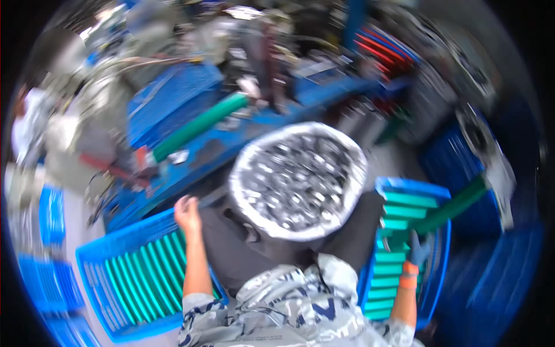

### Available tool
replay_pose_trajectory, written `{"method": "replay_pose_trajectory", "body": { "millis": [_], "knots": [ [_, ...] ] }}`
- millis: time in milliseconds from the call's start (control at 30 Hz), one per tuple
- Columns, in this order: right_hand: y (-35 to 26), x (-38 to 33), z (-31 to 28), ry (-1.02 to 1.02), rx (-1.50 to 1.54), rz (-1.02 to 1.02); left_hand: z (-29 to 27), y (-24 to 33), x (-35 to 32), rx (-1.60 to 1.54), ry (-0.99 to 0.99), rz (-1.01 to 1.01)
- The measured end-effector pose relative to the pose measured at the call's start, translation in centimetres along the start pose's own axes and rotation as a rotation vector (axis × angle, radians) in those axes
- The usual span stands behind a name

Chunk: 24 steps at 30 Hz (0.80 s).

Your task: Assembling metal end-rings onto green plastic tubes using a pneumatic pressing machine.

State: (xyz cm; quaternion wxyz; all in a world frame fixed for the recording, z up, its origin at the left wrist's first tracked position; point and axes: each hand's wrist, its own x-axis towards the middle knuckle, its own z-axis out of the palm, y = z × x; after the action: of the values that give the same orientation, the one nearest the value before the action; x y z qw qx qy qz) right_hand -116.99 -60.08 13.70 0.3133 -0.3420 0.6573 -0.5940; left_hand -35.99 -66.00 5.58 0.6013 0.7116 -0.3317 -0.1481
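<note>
My bare left hand [188, 214] is beside my left knee, above the inner edge of a blue crate [98, 301] of green tubes [153, 274]. Its fingers look loosely bent and apart, with nothing visible in them. My right hand [419, 250], in a grey-blue glove with an orange band at the wrist, is over the right blue crate [444, 248]. It appears closed on a long green tube [454, 206] that slants up to the right; blur softens the grip. Several more green tubes [387, 283] lie in that crate.
Between my knees stands a round tub with a pale lined rim [238, 182], full of shiny metal parts [303, 179]. Ahead is a blue bench [260, 124] with another green tube [202, 124] across it. Blue crates [52, 283] stand at far left; blurred people sit beyond.
</note>
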Motion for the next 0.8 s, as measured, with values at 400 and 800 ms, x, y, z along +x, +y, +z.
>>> {"method": "replay_pose_trajectory", "body": {
  "millis": [400, 800],
  "knots": [
    [20.5, -6.0, -9.4, 0.556, -0.202, 0.787, -2.4, -4.1, -1.1, 0.144, -0.083, 0.080],
    [26.6, 7.9, -7.7, 0.587, -0.213, 0.566, -0.4, -3.3, -2.5, 0.202, -0.139, 0.100]
  ]
}}
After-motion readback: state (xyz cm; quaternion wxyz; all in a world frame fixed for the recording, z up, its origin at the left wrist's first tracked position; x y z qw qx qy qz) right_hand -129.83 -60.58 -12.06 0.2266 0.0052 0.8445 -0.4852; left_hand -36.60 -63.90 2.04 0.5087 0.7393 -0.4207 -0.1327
